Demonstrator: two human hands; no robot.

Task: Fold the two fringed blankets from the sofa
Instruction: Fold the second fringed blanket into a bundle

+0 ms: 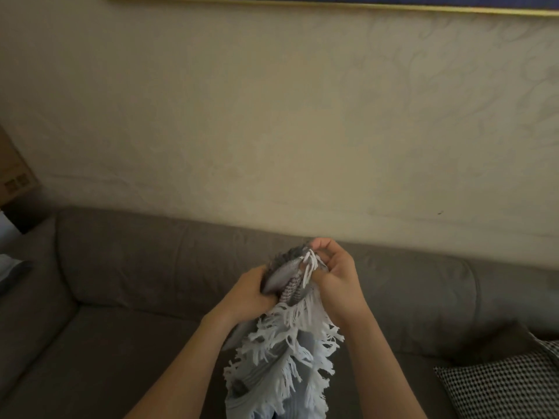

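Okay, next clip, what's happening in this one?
A person stands facing a brown sofa and holds a pale fringed blanket up in front of them. The left hand grips a bunched top edge, while the right hand pinches the fringe beside it; the hands are close together. The rest of the blanket hangs down between the forearms, not yet folded flat. A checked cushion lies on the seat at the right. No second blanket is in view.

I faced a cream wall [272, 116] with faint branch patterns, dimly lit. A grey-brown sofa [136, 267] stood against it, a checked cushion [499, 385] at its right end, a gold frame [332, 3] above.
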